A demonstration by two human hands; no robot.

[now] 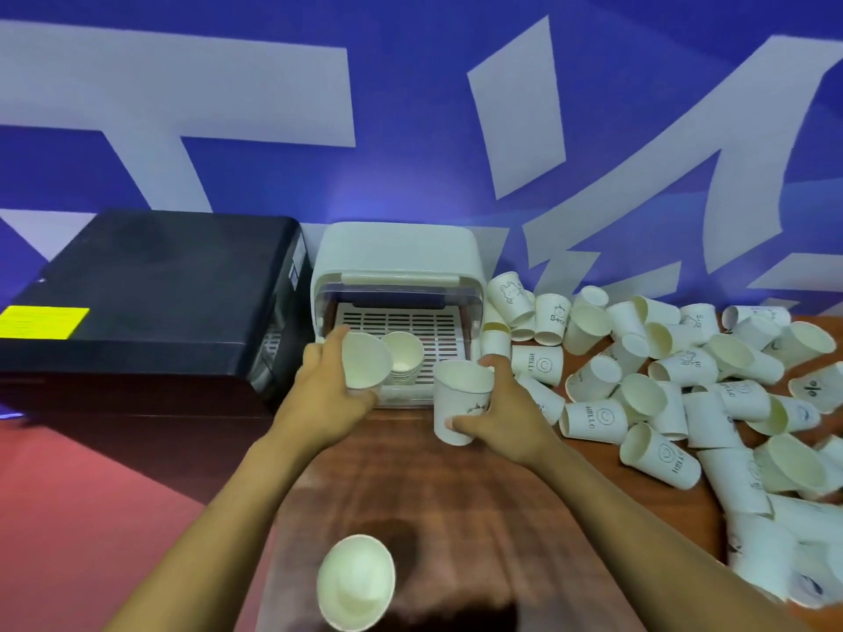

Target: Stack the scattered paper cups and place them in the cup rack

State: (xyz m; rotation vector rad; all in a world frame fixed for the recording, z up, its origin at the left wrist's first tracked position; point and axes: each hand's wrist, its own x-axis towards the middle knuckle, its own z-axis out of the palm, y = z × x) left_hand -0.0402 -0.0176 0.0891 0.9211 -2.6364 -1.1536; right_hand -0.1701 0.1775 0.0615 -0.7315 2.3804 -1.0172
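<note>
My left hand (329, 385) grips a white paper cup (365, 361), tilted with its mouth toward me, just in front of the white cup rack (397, 257). Inside the rack, on its slotted tray, sits a short stack of cups (403, 360). My right hand (502, 415) holds another upright cup (460, 399) by its side, to the right of the rack's front. A large pile of scattered cups (684, 385) covers the right part of the wooden table (410, 485). One single cup (356, 581) lies near the front edge, mouth toward me.
A black box-shaped machine (150, 294) with a yellow label stands left of the rack. A blue wall with large pale lettering (410, 107) rises behind. Red floor (91, 494) shows left of the table.
</note>
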